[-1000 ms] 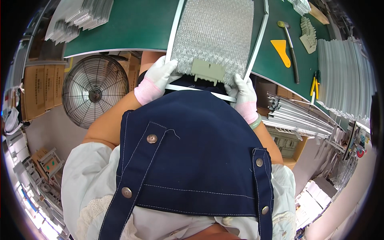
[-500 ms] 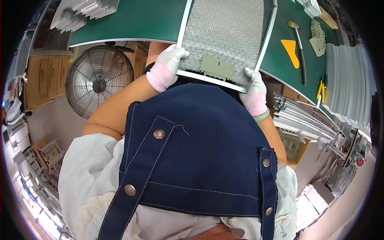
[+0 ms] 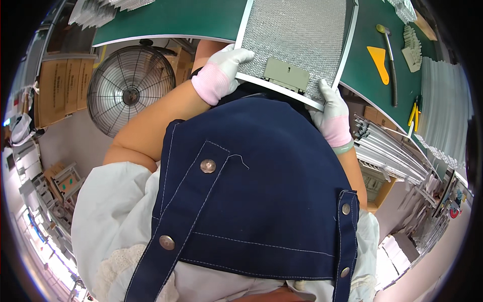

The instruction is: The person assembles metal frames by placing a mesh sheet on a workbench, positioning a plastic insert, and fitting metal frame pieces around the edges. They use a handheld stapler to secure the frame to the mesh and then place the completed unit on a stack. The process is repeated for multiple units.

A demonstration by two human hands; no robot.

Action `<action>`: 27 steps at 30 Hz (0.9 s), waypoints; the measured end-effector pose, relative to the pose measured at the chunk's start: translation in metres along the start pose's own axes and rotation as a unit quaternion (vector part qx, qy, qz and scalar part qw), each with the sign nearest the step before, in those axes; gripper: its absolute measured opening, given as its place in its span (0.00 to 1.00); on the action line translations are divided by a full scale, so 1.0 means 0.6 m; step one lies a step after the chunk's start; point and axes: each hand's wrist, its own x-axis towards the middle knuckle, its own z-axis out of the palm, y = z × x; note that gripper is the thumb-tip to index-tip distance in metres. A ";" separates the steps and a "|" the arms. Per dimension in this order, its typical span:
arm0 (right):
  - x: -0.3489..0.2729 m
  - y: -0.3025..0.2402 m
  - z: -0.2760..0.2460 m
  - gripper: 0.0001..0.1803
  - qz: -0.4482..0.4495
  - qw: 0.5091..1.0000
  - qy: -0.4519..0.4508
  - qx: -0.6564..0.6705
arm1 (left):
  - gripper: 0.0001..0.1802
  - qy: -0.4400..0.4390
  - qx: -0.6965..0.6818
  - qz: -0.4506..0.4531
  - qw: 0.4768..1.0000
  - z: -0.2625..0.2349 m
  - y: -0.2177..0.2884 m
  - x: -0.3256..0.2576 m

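I see the green table (image 3: 191, 17), with the mesh filter panel (image 3: 297, 38) overhanging its near edge. My left hand (image 3: 221, 70) and right hand (image 3: 333, 113) each clasp a near corner; the panel could tip off if either grip slackens.

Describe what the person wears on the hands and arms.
Both hands, left and right, wear white knit gloves with pink cuffs. A pale green bangle circles the right wrist. The forearms are bare; white sleeves end above the elbows.
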 end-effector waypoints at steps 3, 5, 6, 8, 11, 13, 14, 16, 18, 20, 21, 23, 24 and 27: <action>0.013 0.005 -0.022 0.11 0.013 1.000 -0.018 0.010 | 0.14 0.014 -0.010 -0.006 1.000 -0.022 -0.014 0.018; 0.020 0.009 -0.034 0.12 0.016 0.999 -0.024 0.017 | 0.12 0.016 -0.017 0.005 1.000 -0.024 -0.019 0.024; 0.020 0.008 -0.034 0.13 0.018 0.999 -0.050 0.006 | 0.11 0.025 -0.014 0.017 0.999 -0.015 -0.018 0.016; 0.018 0.002 -0.031 0.15 0.023 0.994 -0.102 -0.017 | 0.10 0.028 -0.020 0.010 0.999 -0.015 -0.013 0.013; -0.012 0.005 0.010 0.10 0.034 0.998 -0.054 -0.018 | 0.12 0.025 -0.037 -0.028 0.999 -0.020 0.001 0.019; -0.007 0.000 0.001 0.10 0.056 0.996 -0.059 -0.047 | 0.14 0.052 -0.037 -0.029 0.998 -0.003 0.012 0.007; -0.003 -0.003 -0.004 0.10 0.067 0.994 -0.061 -0.061 | 0.15 0.048 -0.025 -0.035 0.998 0.002 0.011 0.005; 0.009 -0.007 -0.016 0.10 0.064 0.992 -0.099 -0.037 | 0.16 0.043 0.000 -0.044 0.998 0.008 0.011 0.000; 0.011 -0.002 -0.020 0.09 0.061 0.995 -0.077 -0.005 | 0.17 0.003 -0.020 -0.076 0.997 0.004 0.012 0.001; 0.006 0.010 -0.015 0.07 0.059 0.998 0.002 0.036 | 0.18 -0.032 -0.012 -0.085 0.996 -0.003 0.016 0.005; 0.004 0.015 -0.016 0.06 0.060 0.997 0.001 0.041 | 0.19 -0.045 0.005 -0.077 0.996 -0.009 0.018 0.008; 0.005 0.013 -0.017 0.07 0.049 0.998 -0.006 0.032 | 0.19 -0.067 0.031 -0.055 0.996 -0.012 0.018 0.011; 0.005 0.013 -0.018 0.07 0.044 0.999 -0.009 0.029 | 0.19 -0.077 0.041 -0.041 0.995 -0.012 0.016 0.012; 0.001 0.008 -0.021 0.08 0.033 0.999 -0.003 0.005 | 0.18 -0.052 0.068 -0.047 0.995 -0.013 0.016 0.010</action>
